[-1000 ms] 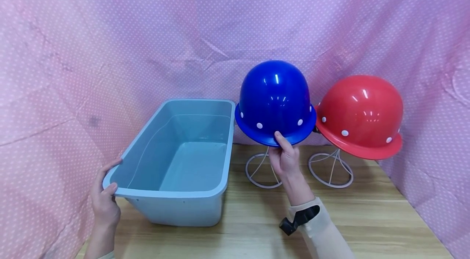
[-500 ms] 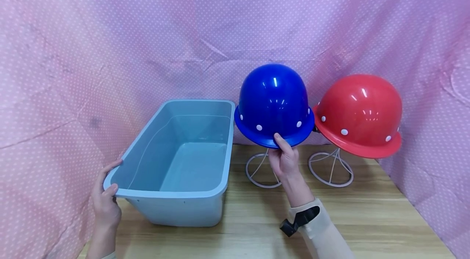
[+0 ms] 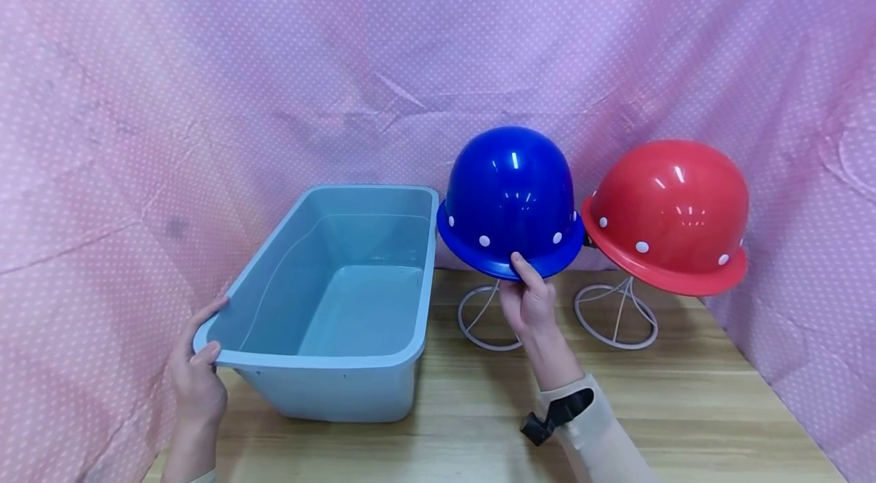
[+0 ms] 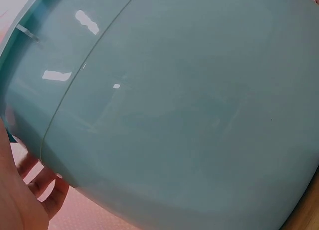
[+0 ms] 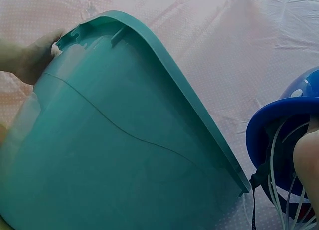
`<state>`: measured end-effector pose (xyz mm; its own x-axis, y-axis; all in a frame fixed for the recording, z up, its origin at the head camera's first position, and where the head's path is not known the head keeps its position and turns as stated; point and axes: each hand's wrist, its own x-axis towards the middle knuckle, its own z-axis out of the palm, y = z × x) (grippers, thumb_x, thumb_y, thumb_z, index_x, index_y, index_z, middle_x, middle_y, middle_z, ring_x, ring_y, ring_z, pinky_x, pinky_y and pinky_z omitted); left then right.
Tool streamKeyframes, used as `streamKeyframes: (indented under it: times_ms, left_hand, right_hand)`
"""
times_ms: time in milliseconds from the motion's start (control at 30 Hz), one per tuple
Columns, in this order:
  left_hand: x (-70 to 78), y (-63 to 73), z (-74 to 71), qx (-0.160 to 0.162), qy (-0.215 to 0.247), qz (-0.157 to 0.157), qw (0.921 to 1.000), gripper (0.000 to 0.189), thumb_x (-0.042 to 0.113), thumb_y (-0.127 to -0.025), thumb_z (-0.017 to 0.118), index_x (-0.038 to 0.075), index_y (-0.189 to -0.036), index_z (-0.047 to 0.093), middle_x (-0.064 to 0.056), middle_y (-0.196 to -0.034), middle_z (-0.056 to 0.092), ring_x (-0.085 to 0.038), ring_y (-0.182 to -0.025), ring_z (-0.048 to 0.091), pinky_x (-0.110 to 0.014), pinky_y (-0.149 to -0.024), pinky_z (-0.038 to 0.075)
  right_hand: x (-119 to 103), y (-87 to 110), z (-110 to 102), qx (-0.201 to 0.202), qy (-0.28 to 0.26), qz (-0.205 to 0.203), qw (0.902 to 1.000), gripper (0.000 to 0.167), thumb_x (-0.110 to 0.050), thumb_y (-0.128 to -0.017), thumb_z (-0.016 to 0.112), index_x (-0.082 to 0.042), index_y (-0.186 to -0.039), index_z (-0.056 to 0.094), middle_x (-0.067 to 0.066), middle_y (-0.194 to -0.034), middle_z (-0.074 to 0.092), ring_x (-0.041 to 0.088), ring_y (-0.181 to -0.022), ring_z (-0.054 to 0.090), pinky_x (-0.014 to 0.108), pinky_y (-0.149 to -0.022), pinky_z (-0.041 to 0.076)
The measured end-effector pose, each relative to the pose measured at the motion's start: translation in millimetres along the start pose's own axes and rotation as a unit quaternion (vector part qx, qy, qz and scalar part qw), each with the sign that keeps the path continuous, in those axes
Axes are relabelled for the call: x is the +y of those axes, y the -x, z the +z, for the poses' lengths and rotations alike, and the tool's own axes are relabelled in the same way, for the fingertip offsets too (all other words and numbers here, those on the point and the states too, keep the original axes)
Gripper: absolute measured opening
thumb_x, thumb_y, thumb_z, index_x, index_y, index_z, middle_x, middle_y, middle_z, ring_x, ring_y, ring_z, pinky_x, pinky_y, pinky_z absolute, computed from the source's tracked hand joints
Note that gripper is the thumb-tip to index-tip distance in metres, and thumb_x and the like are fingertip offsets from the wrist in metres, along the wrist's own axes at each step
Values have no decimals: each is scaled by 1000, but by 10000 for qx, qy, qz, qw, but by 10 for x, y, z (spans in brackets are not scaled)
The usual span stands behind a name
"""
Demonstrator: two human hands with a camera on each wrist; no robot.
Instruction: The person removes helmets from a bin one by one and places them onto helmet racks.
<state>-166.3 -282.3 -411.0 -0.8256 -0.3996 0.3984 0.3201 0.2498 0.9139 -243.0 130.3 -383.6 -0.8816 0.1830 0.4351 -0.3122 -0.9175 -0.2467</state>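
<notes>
My left hand (image 3: 197, 384) grips the near left corner of a blue-grey plastic tub (image 3: 342, 392), thumb over the rim. In the left wrist view the tub's outer wall (image 4: 164, 100) fills most of the frame, with the hand's fingers (image 4: 55, 195) at the lower left. My right hand (image 3: 534, 308) pinches the front brim of a blue hard hat (image 3: 509, 186), thumb on top. The hat sits over a white wire stand (image 3: 491, 346). In the right wrist view, straps and white wires show under the blue hard hat (image 5: 259, 135); whether it rests on the stand I cannot tell.
A red hard hat (image 3: 674, 217) sits tilted on a second white wire stand (image 3: 616, 346), close on the right of the blue one. All stand on a wooden table (image 3: 684, 422). A pink dotted cloth (image 3: 342, 49) hangs behind and at both sides.
The blue hard hat has come down slightly, with my right hand still at its brim. The red hard hat has shifted very little. My left hand and the tub have stayed in place.
</notes>
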Motion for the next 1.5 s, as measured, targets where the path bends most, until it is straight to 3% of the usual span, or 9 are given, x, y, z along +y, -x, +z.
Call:
streamKeyframes:
  times_ms: [133, 433, 633, 800, 1033, 1133, 1233, 1367, 1500]
  left_hand:
    - [-32, 15, -22, 38, -270, 62, 9996, 53, -1, -81, 31, 7, -128, 55, -5, -147, 40, -25, -135, 35, -57, -107, 27]
    - [-64, 22, -37, -60, -175, 283, 9994, 50, -3, -80, 31, 0, -125, 54, -5, -144, 42, -24, -131, 39, -48, -107, 33]
    - [-73, 26, -30, -20, -297, 286, 9991, 51, -3, -79, 31, 1, -124, 55, -7, -143, 44, -22, -129, 42, -43, -104, 37]
    - [-60, 26, -12, 51, -138, 188, 9997, 53, -4, -77, 30, 0, -124, 55, -7, -142, 44, -23, -128, 42, -41, -104, 37]
    - [-59, 17, 15, 81, -12, 251, 9997, 52, 1, -77, 30, -1, -123, 55, -6, -141, 44, -24, -128, 42, -43, -105, 36]
    - [-76, 15, 46, 118, 125, 110, 9998, 52, 0, -77, 30, -1, -123, 55, -5, -140, 44, -23, -127, 41, -40, -105, 35]
    - [-87, 27, 57, 281, 174, -42, 9994, 53, -2, -77, 30, 0, -123, 56, -3, -138, 46, -23, -125, 42, -38, -104, 35]
    - [-107, 10, 38, 418, -1, 222, 9989, 50, 1, -77, 31, -4, -120, 56, -2, -134, 50, -22, -121, 46, -37, -103, 37]
    - [-134, -54, 47, 384, -196, 679, 9968, 46, 6, -76, 32, -9, -114, 54, -2, -125, 54, -20, -116, 49, -37, -100, 40]
  right_hand:
    - [2, 36, -29, -25, 70, 65, 10000, 40, 17, -87, 48, -5, -121, 48, 6, -114, 61, 17, -108, 58, 27, -96, 44]
    - [8, 74, -57, -140, 65, 46, 9999, 43, 19, -87, 43, -5, -123, 47, 6, -116, 60, 17, -110, 57, 27, -98, 43]
    - [7, 110, -71, 50, 241, 14, 9997, 42, 18, -86, 47, -6, -120, 49, 5, -113, 61, 15, -107, 58, 25, -95, 45]
    - [-10, 118, -76, 450, 770, -182, 9958, 48, 20, -83, 50, -8, -123, 47, 5, -115, 60, 17, -106, 59, 27, -93, 47]
    - [-34, 142, -82, 1273, 1854, -270, 9740, 50, 12, -81, 63, -7, -124, 47, 5, -107, 62, 14, -90, 65, 24, -75, 54]
    - [-40, 176, -128, 1578, 2318, -155, 9597, 46, 7, -81, 67, -6, -122, 49, 3, -103, 65, 11, -87, 66, 22, -76, 53]
    - [-30, 213, -164, 1722, 2899, 2, 9414, 39, 0, -83, 69, -5, -118, 52, 2, -98, 66, 10, -83, 66, 23, -77, 53]
    - [-19, 225, -179, 1625, 3444, 148, 9245, 38, -7, -81, 73, -3, -114, 56, 3, -95, 67, 10, -80, 66, 24, -74, 54]
    - [-19, 193, -202, 1400, 3376, 314, 9303, 44, -6, -82, 72, -3, -121, 53, 7, -106, 66, 14, -93, 66, 30, -85, 52]
